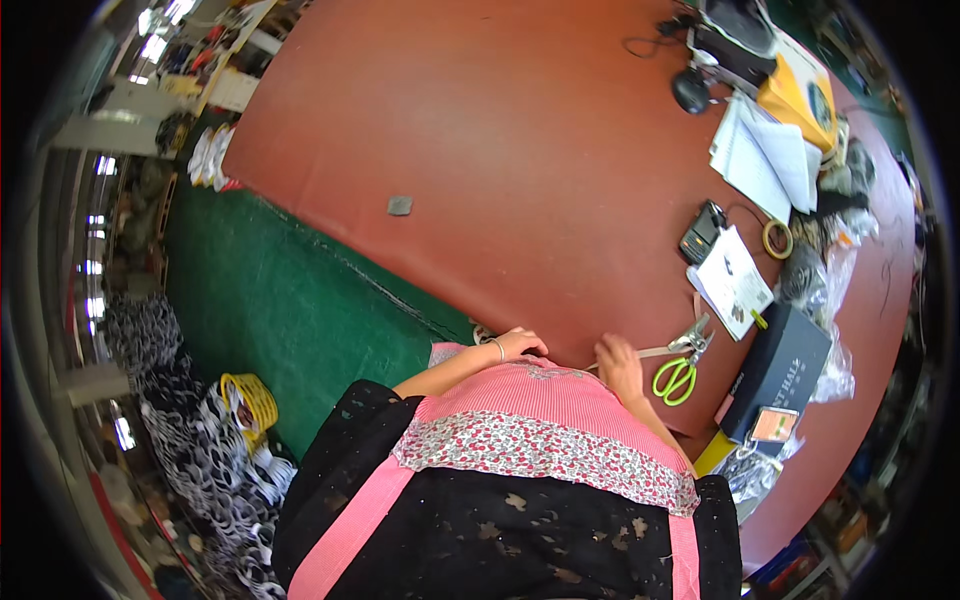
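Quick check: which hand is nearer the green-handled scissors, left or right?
The right hand: the green-handled scissors lie just to its right, while the left hand, with a band at its wrist, is farther away.

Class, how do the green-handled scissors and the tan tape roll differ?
The scissors have lime-green handle loops; the tape roll is one plain tan ring. The scissors lie close to the right hand; the tape roll lies farther away. Both are on the red table.
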`<state>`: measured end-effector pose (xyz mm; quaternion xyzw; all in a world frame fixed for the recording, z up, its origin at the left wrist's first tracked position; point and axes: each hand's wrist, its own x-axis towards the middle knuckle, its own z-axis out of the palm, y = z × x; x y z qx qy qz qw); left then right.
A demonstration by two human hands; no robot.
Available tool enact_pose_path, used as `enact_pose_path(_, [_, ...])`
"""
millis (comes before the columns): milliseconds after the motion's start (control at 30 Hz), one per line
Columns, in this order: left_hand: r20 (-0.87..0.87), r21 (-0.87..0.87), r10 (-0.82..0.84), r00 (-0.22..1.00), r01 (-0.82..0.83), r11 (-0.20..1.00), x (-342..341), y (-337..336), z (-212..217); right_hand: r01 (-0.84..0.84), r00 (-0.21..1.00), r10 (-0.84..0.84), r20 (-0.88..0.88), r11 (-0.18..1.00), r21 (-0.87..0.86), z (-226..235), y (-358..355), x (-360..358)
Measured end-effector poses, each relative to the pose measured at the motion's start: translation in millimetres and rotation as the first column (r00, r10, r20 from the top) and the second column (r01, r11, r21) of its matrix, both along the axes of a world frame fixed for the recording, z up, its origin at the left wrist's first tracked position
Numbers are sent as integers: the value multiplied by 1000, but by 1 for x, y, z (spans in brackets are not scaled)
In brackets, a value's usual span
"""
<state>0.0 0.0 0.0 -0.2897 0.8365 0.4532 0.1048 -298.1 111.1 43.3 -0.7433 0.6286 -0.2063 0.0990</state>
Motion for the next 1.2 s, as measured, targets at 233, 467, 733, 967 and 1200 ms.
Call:
enact_pose_path(233, [99, 104, 567, 817, -576, 811, 167, 58, -53, -293, 912, 307, 272, 952, -90, 16, -98, 119])
enact_pose_path(467, [509, -178, 817, 270, -896, 407, 340, 165, -30, -453, 869, 463, 176, 886, -95, 17, -292, 293])
enact_pose_path(733, [502, -106, 840, 205, -950, 295, 444, 180, -10, -228, 967, 222, -127, 973, -37, -30, -362, 410])
enact_pose_path(967, [352, 137, 882, 313, -950, 282, 457, 118, -40, -312, 938, 319, 134, 947, -72, 24, -243, 351])
enact_pose_path(1200, [193, 337, 980, 55, -942, -14, 419, 85, -56, 445, 896, -444, -16, 895, 31, 63, -227, 95])
